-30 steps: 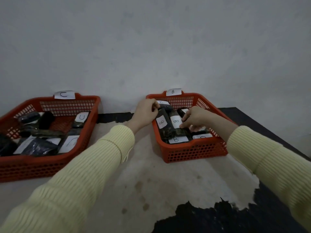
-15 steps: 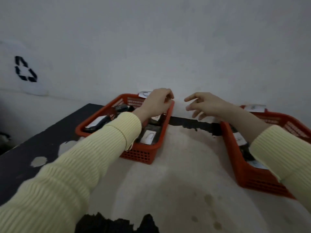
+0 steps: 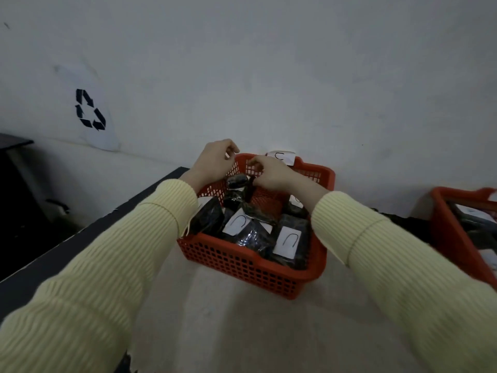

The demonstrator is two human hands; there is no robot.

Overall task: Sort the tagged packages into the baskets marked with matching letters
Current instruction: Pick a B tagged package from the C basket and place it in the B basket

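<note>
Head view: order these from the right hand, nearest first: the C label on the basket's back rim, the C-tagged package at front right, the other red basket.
1. C label, on the back rim, just beyond the right hand.
2. C-tagged package, front right of the C basket, nearer the camera.
3. The other red basket, away at the right edge.

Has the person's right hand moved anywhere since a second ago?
Yes. The right hand left the B basket, now at the frame's right edge, and went left to the far end of the C basket.

Two red baskets (image 3: 250,267) (image 3: 446,232), two hands (image 3: 212,164) (image 3: 271,172).
</note>
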